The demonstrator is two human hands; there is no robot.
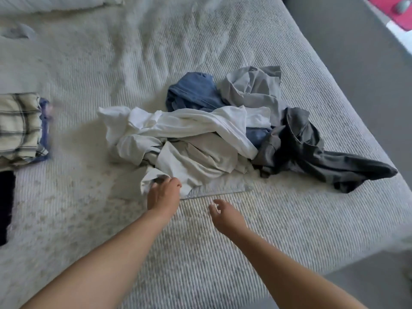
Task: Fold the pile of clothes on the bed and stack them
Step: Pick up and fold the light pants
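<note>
The left hand (163, 192) pinches the near edge of a crumpled white cotton garment (178, 139) at the front of the loose pile of white, blue and grey clothes (223, 130). Just right of it, the right hand (225, 214) hovers over the ribbed white bedspread (223, 253), fingers relaxed and empty. Far left of both hands sits a folded plaid stack (20, 126).
</note>
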